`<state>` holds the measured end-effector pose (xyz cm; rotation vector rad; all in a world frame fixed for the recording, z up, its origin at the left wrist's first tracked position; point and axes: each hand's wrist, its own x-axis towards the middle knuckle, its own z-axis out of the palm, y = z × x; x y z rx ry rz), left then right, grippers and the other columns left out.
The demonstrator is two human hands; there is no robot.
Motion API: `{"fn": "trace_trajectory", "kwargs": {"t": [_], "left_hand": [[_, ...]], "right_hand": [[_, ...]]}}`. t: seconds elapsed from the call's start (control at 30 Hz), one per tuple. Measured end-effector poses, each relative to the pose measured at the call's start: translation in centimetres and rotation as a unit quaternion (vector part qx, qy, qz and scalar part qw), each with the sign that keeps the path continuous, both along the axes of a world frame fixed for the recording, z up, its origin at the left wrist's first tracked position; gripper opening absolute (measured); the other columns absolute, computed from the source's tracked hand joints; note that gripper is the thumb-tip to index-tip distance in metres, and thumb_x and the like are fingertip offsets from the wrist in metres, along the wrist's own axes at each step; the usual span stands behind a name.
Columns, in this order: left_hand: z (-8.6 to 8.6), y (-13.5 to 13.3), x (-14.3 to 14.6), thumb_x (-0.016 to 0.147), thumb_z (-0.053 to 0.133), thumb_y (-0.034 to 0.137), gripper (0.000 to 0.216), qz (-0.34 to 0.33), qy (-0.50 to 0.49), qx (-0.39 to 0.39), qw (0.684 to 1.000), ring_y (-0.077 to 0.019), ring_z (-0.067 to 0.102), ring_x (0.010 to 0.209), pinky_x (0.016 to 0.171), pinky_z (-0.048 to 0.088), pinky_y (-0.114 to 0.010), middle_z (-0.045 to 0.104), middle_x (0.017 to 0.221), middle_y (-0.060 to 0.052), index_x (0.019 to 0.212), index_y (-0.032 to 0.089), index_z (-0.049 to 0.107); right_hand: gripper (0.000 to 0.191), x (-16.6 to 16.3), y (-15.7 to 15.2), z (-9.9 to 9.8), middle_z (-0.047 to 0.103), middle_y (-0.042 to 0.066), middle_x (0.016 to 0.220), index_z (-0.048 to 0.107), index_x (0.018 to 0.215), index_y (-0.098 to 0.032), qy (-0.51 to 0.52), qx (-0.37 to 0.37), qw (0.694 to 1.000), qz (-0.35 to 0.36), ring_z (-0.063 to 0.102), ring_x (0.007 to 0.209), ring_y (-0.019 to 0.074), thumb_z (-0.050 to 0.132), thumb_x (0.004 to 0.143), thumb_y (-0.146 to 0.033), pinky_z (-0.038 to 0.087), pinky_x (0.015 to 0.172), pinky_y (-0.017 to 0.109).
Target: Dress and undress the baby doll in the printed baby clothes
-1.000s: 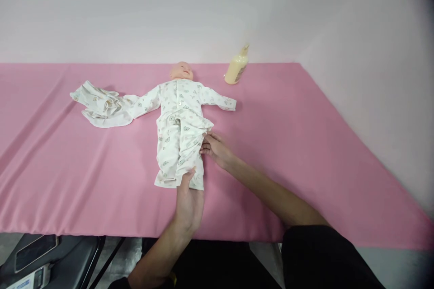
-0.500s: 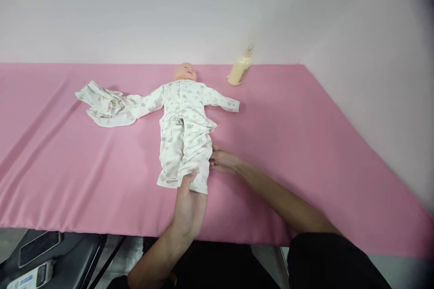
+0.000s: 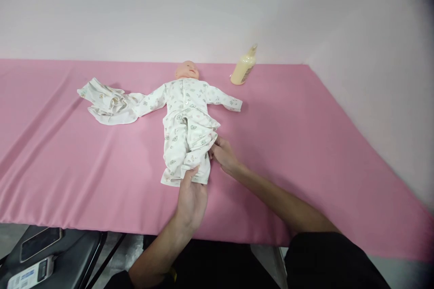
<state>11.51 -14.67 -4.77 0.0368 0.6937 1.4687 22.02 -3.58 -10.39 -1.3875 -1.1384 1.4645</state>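
Note:
A baby doll point(image 3: 187, 70) lies on its back, dressed in a white printed top point(image 3: 183, 95) with both arms spread. White printed pants point(image 3: 176, 137) cover its legs, and no feet show below the hems. My left hand point(image 3: 192, 194) grips the hem of the pant leg on the right, thumb on top, its other fingers hidden under or inside the cloth. At the outer side of that same leg, my right hand point(image 3: 224, 154) pinches the fabric near knee height, fingertips partly hidden by it.
A crumpled white printed cloth point(image 3: 110, 104) lies by the doll's sleeve at left. A cream pump bottle point(image 3: 243, 67) stands near the wall. The pink-covered table point(image 3: 298, 144) ends above a black chair point(image 3: 71, 257) holding a phone point(image 3: 41, 244) and a white device point(image 3: 32, 274).
My right hand has moved up a little along the pant leg and pulls its side outward. The fabric bunches more near the knee. My left hand stays at the hem.

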Motion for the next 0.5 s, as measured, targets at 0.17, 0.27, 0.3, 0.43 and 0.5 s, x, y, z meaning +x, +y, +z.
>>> {"fn": "trace_trajectory", "kwargs": {"t": [0.17,0.27,0.3,0.43,0.5], "left_hand": [[-0.1,0.0,-0.1,0.093,0.058,0.018,0.055,-0.003,-0.004,0.012,1.000,-0.0205,0.048,0.143,0.123,0.036,-0.035,0.058,0.149,-0.001,0.146,0.028,0.052],[-0.1,0.1,-0.2,0.093,0.058,0.018,0.051,-0.015,-0.009,0.013,1.000,-0.0214,0.050,0.141,0.122,0.037,-0.036,0.061,0.145,-0.003,0.144,0.025,0.055],[-0.1,0.1,-0.2,0.093,0.058,0.018,0.051,-0.018,-0.010,0.012,1.000,-0.0219,0.051,0.140,0.121,0.037,-0.036,0.061,0.144,-0.004,0.143,0.025,0.056],[-0.2,0.0,-0.1,0.092,0.059,0.019,0.049,-0.014,-0.006,0.005,1.000,-0.0225,0.053,0.138,0.119,0.040,-0.037,0.063,0.142,-0.004,0.141,0.025,0.058],[-0.3,0.0,-0.1,0.092,0.060,0.018,0.048,-0.011,-0.008,0.001,1.000,-0.0214,0.053,0.138,0.118,0.041,-0.036,0.063,0.142,-0.003,0.140,0.025,0.058]], "right_hand": [[0.010,0.3,-1.0,0.8,0.056,-0.002,0.064,0.051,0.077,-0.022,0.018,-0.082,0.996,0.004,0.053,0.048,0.0121,0.057,0.083,-0.024,0.034,0.041,0.025],[0.020,1.4,-2.3,1.3,0.062,0.002,0.072,0.056,0.079,-0.020,0.028,-0.083,0.996,0.010,0.061,0.057,0.0147,0.057,0.090,-0.037,0.049,0.053,0.030],[0.026,1.7,-2.7,1.4,0.063,0.002,0.072,0.058,0.080,-0.019,0.015,-0.075,0.997,0.029,0.062,0.059,0.0150,0.058,0.091,-0.043,0.051,0.056,0.030],[0.029,2.5,-3.2,1.3,0.060,-0.001,0.063,0.061,0.082,-0.019,-0.056,-0.022,0.987,0.150,0.056,0.054,0.0134,0.061,0.088,-0.046,0.046,0.056,0.028],[0.023,2.4,-2.5,1.0,0.058,-0.002,0.062,0.059,0.078,-0.019,-0.086,0.026,0.982,0.164,0.053,0.052,0.0128,0.059,0.087,-0.040,0.043,0.054,0.028]]}}
